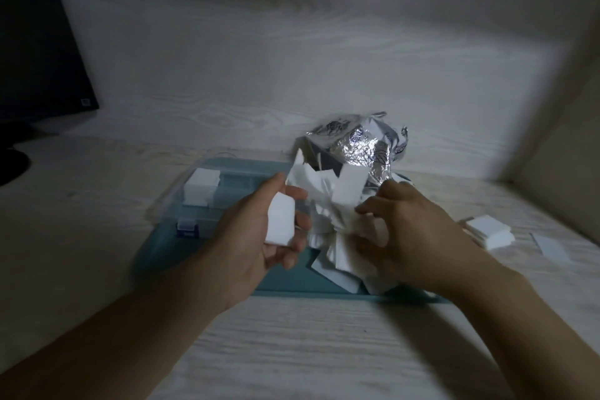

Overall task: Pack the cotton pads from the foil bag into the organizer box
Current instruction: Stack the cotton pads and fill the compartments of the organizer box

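A crumpled silver foil bag (357, 146) lies at the back of the teal organizer box (181, 247), its mouth spilling a loose heap of white square cotton pads (328, 201) over the box. My left hand (259, 237) holds a small stack of pads (281, 219) between thumb and fingers, just left of the heap. My right hand (402, 230) reaches into the heap from the right, fingers curled round loose pads. A neat stack of pads (201, 187) fills a far-left compartment under the box's clear lid.
Another stack of pads (490, 230) and a single flat pad (552, 248) lie on the pale wood table to the right of the box. A dark monitor with its base (35, 52) stands at the far left. A wall rises on the right.
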